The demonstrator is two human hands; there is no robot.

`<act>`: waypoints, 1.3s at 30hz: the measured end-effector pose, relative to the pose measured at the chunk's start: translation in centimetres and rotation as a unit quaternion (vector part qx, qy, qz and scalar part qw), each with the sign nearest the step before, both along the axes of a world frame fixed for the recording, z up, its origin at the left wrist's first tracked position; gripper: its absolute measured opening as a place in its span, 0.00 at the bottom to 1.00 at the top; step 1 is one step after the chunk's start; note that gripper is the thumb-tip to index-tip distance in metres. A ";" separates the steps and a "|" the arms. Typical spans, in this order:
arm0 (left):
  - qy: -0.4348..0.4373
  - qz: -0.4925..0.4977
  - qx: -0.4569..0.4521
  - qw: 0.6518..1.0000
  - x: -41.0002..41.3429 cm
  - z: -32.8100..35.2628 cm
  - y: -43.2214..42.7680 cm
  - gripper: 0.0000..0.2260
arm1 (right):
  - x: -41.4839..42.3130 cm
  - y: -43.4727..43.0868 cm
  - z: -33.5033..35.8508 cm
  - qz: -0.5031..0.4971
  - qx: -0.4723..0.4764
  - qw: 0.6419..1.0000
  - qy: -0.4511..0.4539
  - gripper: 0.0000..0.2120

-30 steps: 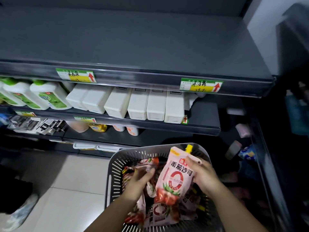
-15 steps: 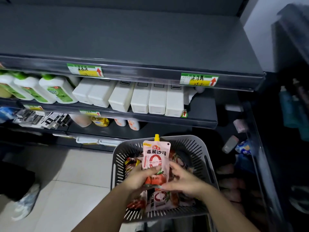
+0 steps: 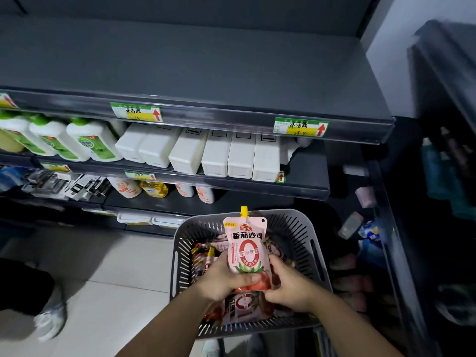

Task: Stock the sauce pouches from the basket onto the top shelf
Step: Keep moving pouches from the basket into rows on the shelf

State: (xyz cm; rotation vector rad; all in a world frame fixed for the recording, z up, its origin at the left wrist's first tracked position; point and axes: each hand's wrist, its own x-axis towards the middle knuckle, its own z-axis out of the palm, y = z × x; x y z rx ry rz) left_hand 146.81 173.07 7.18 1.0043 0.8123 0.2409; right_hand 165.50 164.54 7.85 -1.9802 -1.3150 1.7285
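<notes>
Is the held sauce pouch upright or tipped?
Upright: the pouch has its yellow cap on top, left hand and right hand gripping its bottom above the basket.

Head view, downward over hands (image 3: 257, 284)

On my feed both arms are bare: the left forearm (image 3: 167, 328) and the right forearm (image 3: 355, 328) show uncovered from the near edge up to the wrists. The left hand (image 3: 224, 279) and right hand (image 3: 288, 287) are bare too, and the left thumbnail is short and plain. At the near left, blurred, I see a black trouser leg (image 3: 23, 287) over a pale grey shoe (image 3: 49, 323); whose they are, I cannot tell.
</notes>
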 end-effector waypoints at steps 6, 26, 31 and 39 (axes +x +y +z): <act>-0.040 -0.011 -0.028 0.999 -0.8 0.4 0.1 0.26 | 1.1 0.6 0.9 -0.040 -0.082 0.985 0.147 0.35; 0.425 0.154 0.003 0.892 -2.4 -7.0 1.2 0.12 | -1.1 0.7 -4.3 -0.374 0.017 0.912 0.168 0.14; 0.500 -0.061 0.018 0.864 -3.5 -9.8 0.5 0.17 | 0.0 -0.5 -5.2 -0.389 0.011 0.908 0.155 0.16; 0.514 0.057 -0.023 0.856 -2.4 -8.8 0.3 0.26 | 0.7 -1.2 -5.2 -0.432 0.018 0.882 0.186 0.16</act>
